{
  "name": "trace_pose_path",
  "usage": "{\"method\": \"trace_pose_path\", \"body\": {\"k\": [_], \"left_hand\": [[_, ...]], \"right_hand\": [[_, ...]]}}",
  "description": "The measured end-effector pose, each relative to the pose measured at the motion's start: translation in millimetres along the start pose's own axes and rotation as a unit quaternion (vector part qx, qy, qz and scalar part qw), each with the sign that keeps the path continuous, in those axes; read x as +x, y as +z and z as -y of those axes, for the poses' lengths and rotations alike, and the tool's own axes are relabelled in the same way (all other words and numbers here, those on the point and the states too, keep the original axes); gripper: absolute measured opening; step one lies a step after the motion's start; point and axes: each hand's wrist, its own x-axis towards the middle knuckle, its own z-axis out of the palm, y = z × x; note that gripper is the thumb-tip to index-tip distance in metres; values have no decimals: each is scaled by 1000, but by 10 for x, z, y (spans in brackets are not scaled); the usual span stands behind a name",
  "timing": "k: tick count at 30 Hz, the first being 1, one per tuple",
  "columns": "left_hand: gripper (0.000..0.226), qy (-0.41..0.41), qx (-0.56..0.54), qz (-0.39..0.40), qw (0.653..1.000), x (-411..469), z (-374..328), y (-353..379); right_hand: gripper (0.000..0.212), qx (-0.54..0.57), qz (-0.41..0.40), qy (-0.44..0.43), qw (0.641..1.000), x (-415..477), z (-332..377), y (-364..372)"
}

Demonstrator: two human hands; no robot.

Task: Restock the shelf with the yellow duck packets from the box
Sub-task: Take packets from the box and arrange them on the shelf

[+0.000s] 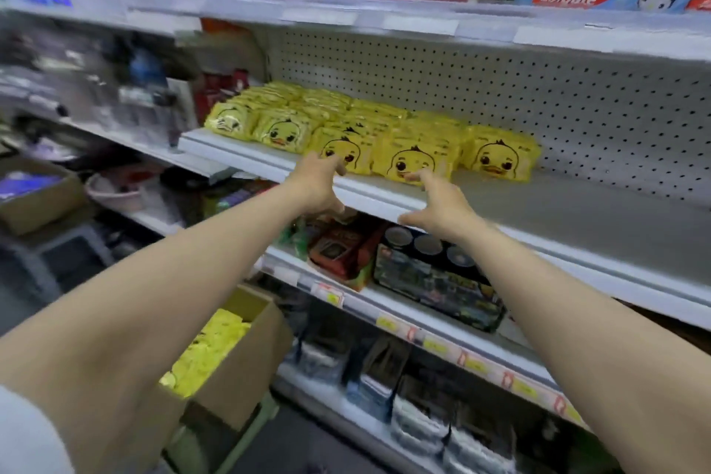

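Left hand [321,185] and right hand [442,204] reach out loose-fingered, gripping nothing; yellow duck packets [496,160] stand in rows on the shelf [577,212] just beyond the fingertips; more fill the box [250,369] well below them.

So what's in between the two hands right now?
In the head view, only the bare white front edge of the shelf lies between the left hand and the right hand. The yellow duck packets sit just behind it.

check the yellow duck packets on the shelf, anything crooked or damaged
Only the leftmost front packet stands out: its duck face looks creased and squashed, though blur may exaggerate that. Nothing looks spilled.
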Motion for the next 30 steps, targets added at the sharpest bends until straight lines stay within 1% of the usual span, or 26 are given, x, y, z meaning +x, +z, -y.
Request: {"method": "trace_pose_path", "body": {"k": [4,7,10,14,18,21,25,30], "left_hand": [[71,-61,19,-1,998,-495,651,-55],[69,-117,17,3,993,-783,1111,-43],[72,-153,19,0,988,-980,1618,14],[70,-200,11,15,980,-1133,2319,152],[76,-222,5,50,974,-1049,3076,432],[78,-217,-15,98,971,-812,3711,732],[67,-190,-36,178,965,-513,4423,1165],[62,-173,-50,297,938,-327,5165,1726]], "right_hand": [[76,16,45,-61,997,16,502,448],[76,23,82,-83,993,56,857,789],[79,7,109,-111,988,141,1180,1171],[79,-15,158,-130,979,340,1599,1767],[76,-3,216,-126,968,581,1887,2505],[73,-12,250,-104,963,838,2033,3069],[75,-40,303,-32,952,1136,2148,3845],[66,-46,390,52,918,1153,2177,4670]]}}
